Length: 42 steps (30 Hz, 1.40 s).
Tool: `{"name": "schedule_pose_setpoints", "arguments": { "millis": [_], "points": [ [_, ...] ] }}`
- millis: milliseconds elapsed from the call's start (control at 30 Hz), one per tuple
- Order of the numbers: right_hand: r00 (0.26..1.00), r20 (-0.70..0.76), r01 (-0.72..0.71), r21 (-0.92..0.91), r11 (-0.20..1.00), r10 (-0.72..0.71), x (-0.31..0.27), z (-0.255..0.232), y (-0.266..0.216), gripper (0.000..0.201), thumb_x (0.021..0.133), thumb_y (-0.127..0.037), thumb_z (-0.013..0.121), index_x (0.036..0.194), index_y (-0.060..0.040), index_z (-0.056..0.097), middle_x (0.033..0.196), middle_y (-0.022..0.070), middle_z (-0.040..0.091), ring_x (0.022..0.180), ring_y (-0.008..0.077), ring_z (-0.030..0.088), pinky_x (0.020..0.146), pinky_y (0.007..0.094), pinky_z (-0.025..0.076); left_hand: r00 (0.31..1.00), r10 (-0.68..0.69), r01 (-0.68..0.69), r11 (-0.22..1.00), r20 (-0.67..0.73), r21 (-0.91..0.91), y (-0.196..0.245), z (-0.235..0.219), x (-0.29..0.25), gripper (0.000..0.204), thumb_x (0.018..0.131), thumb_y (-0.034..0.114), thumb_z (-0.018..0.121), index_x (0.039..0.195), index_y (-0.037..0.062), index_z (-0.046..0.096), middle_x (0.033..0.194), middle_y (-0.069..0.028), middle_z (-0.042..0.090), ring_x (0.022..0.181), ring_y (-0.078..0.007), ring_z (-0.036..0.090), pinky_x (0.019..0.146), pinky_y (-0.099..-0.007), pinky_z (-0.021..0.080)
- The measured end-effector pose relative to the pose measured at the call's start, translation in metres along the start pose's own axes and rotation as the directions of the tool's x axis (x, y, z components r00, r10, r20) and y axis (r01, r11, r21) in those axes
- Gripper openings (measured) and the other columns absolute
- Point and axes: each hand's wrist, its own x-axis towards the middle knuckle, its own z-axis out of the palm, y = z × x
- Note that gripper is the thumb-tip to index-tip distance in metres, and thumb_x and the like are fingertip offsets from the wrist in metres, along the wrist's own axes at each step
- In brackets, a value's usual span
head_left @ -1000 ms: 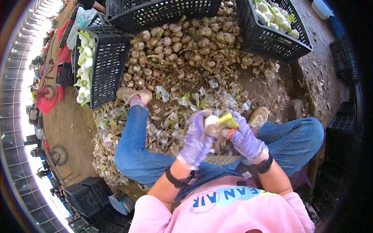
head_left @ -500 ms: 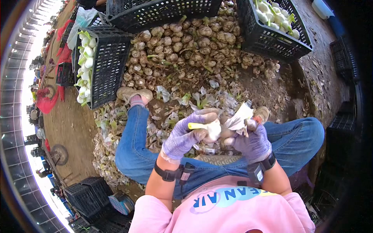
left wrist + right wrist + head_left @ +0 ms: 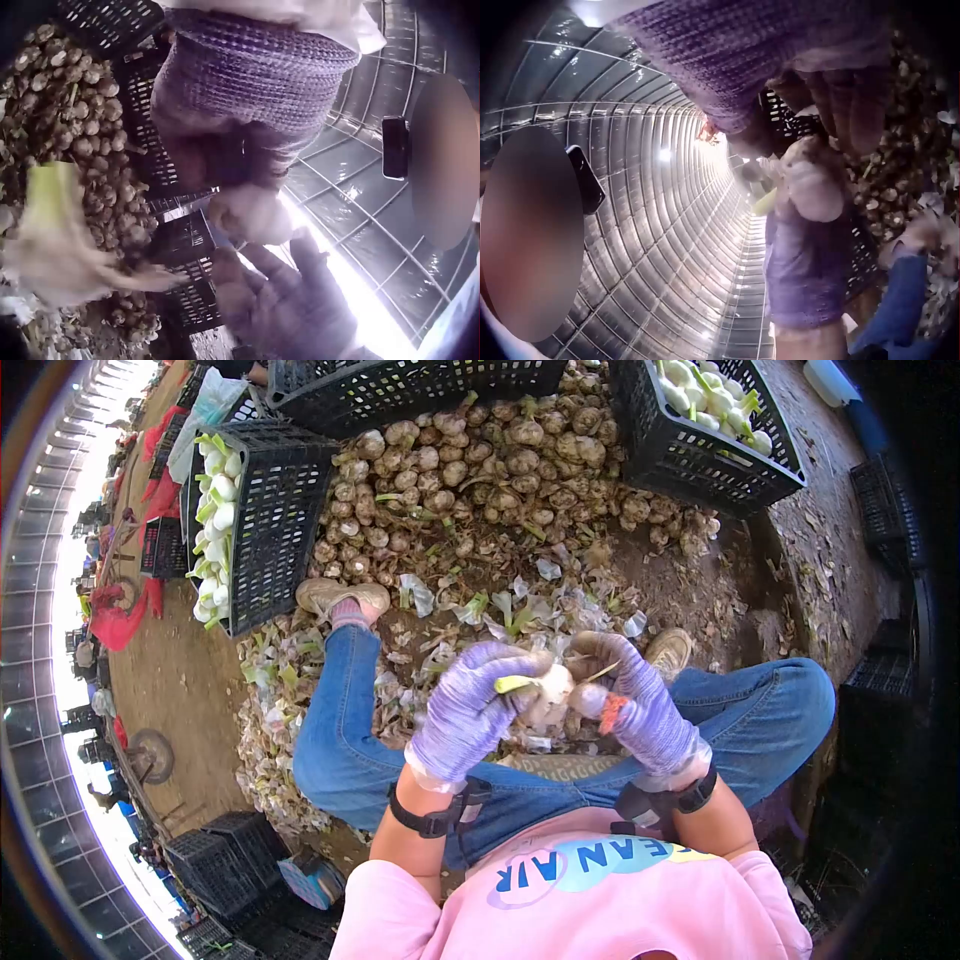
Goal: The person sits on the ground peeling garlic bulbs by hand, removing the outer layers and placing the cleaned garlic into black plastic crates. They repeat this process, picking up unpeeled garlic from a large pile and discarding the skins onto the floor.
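In the head view a pale garlic bulb [image 3: 550, 697] with a short green stem [image 3: 515, 684] is pinched between the thumb and fingers of my gloved left hand [image 3: 465, 710]. My gloved right hand [image 3: 645, 710], with an orange band on one finger, is curled at the bulb's right side and pinches a thin strip of skin [image 3: 603, 672]. The left wrist view has the bulb [image 3: 255, 215] between both hands, with a blurred leafy piece [image 3: 56, 255] with a green end at left. The bulb [image 3: 814, 184] shows below my right fingers in the right wrist view.
Unpeeled garlic [image 3: 480, 475] is heaped ahead, with peelings [image 3: 500, 620] nearer the legs. Black crates of pale bulbs stand at left [image 3: 275, 530] and right [image 3: 710, 460]; another crate [image 3: 420, 395] is behind the heap. Shoes [image 3: 345, 598] flank the peelings.
The large piece of loose skin has left my right hand, which has come back against the bulb. My left hand still holds the bulb, its stem pointing left.
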Motion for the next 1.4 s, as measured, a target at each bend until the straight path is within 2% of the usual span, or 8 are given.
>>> {"name": "schedule_pose_setpoints", "arguments": {
  "millis": [167, 300, 400, 500, 667, 867, 1100, 1400],
  "points": [
    [0.996, 0.065, -0.041, -0.268, 0.963, 0.06, 0.002, -0.008, -0.005, 0.049, 0.077, -0.016, 0.071, 0.117, -0.0019, 0.048, 0.1, 0.0061, 0.055, 0.093, 0.0119, 0.053, 0.079, 0.0265, 0.046, 0.998, 0.016, -0.02, 0.996, 0.06, 0.081, 0.003, 0.001, 0.0, 0.024, 0.076, 0.004, 0.065, 0.099, 0.0075, 0.064, 0.093, -0.0109, 0.062, 0.087, -0.0253, 0.06, 0.076, -0.0328, 0.048],
    [0.986, 0.086, -0.14, -0.018, 0.99, 0.141, -0.003, -0.01, -0.008, 0.044, 0.076, -0.015, 0.071, 0.113, -0.0023, 0.052, 0.099, 0.0072, 0.057, 0.093, 0.015, 0.055, 0.079, 0.0285, 0.047, 0.993, -0.089, 0.084, 0.994, 0.079, 0.066, -0.01, -0.006, -0.005, 0.019, 0.081, 0.01, 0.064, 0.098, 0.0035, 0.063, 0.096, -0.0092, 0.061, 0.088, -0.0208, 0.059, 0.078, -0.0304, 0.047],
    [0.913, 0.28, 0.404, -0.522, 0.751, -0.297, -0.002, -0.004, -0.017, 0.026, 0.075, -0.007, 0.067, 0.1, -0.0043, 0.061, 0.092, 0.0116, 0.058, 0.085, 0.0274, 0.058, 0.073, 0.0345, 0.047, 0.991, -0.048, 0.029, 0.988, 0.127, 0.153, -0.009, -0.006, -0.004, 0.018, 0.082, 0.012, 0.063, 0.097, 0.0037, 0.063, 0.093, -0.0089, 0.061, 0.086, -0.0207, 0.06, 0.077, -0.0305, 0.047],
    [0.864, 0.428, 0.489, -0.585, 0.647, -0.266, 0.003, -0.008, -0.018, 0.027, 0.071, -0.005, 0.067, 0.098, -0.0053, 0.062, 0.087, 0.0128, 0.057, 0.08, 0.0306, 0.057, 0.07, 0.0354, 0.047, 0.971, -0.116, 0.084, 0.985, 0.211, 0.152, -0.003, -0.006, 0.0, 0.018, 0.083, 0.014, 0.062, 0.098, 0.0027, 0.062, 0.092, -0.0086, 0.063, 0.086, -0.0192, 0.06, 0.077, -0.0301, 0.047],
    [0.852, 0.484, 0.499, -0.631, 0.594, -0.202, 0.004, -0.007, -0.012, 0.017, 0.071, -0.003, 0.066, 0.086, -0.0051, 0.061, 0.081, 0.0105, 0.057, 0.075, 0.0279, 0.057, 0.066, 0.0343, 0.047, 0.931, -0.26, 0.278, 0.96, 0.256, -0.04, -0.005, -0.005, -0.002, 0.022, 0.086, 0.016, 0.06, 0.101, 0.0007, 0.061, 0.095, -0.0084, 0.064, 0.088, -0.0163, 0.06, 0.079, -0.0288, 0.047],
    [0.943, 0.312, 0.285, -0.569, 0.771, -0.118, -0.008, -0.015, -0.002, 0.018, 0.076, -0.009, 0.065, 0.091, -0.0014, 0.059, 0.083, 0.0156, 0.057, 0.079, 0.0316, 0.059, 0.068, 0.0358, 0.047, 0.875, -0.397, 0.483, 0.757, 0.278, -0.44, -0.011, -0.008, -0.005, 0.025, 0.087, 0.017, 0.057, 0.104, -0.001, 0.059, 0.096, -0.0092, 0.064, 0.09, -0.0146, 0.06, 0.081, -0.0279, 0.047],
    [0.887, 0.331, 0.45, -0.472, 0.758, -0.32, -0.003, -0.005, -0.014, 0.019, 0.076, -0.007, 0.065, 0.094, -0.0022, 0.059, 0.09, 0.0155, 0.058, 0.083, 0.0305, 0.059, 0.072, 0.0345, 0.047, 0.878, -0.355, 0.439, 0.866, 0.322, -0.242, -0.011, -0.003, -0.004, 0.02, 0.087, 0.012, 0.057, 0.104, 0.0016, 0.059, 0.097, -0.0062, 0.063, 0.091, -0.0131, 0.058, 0.082, -0.0271, 0.047],
    [0.898, 0.428, 0.348, -0.544, 0.764, -0.105, 0.001, -0.008, -0.008, 0.021, 0.076, -0.011, 0.066, 0.096, -0.0057, 0.061, 0.088, 0.0153, 0.059, 0.083, 0.0305, 0.06, 0.073, 0.0374, 0.048, 0.785, -0.463, 0.597, 0.741, 0.412, -0.306, -0.018, -0.008, -0.008, 0.033, 0.083, 0.022, 0.064, 0.11, 0.0039, 0.058, 0.099, -0.0053, 0.062, 0.091, -0.0127, 0.057, 0.081, -0.0265, 0.046]
  ]
}}
